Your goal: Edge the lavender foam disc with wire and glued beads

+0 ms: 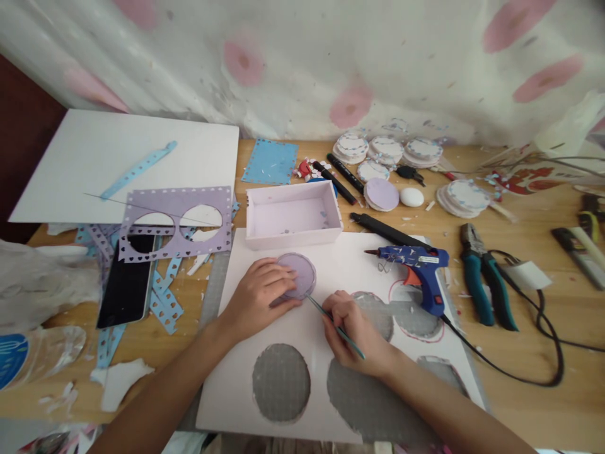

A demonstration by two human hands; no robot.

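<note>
My left hand (263, 290) holds a round purple disc (300, 272) down on a white foam board (236, 378), fingers over its left side and thumb along the near edge. In my right hand (352, 328) is a slim teal-handled tool (348, 340), held like a pen. Its thin tip meets the disc's lower right rim; I cannot make out the tip's exact shape. Several round holes are cut in the board, and a grey cutting mat (281, 383) shows through them. Just behind the disc stands an open pale purple box (293, 217).
A blue glue gun (425, 271) lies on the board's right, its cord trailing right past teal-handled pliers (486, 274). Stacked white discs (386, 150) stand at the back. On the left are a purple sheet with round cutouts (177, 246), a phone (126, 280) and a plastic bottle (42, 356).
</note>
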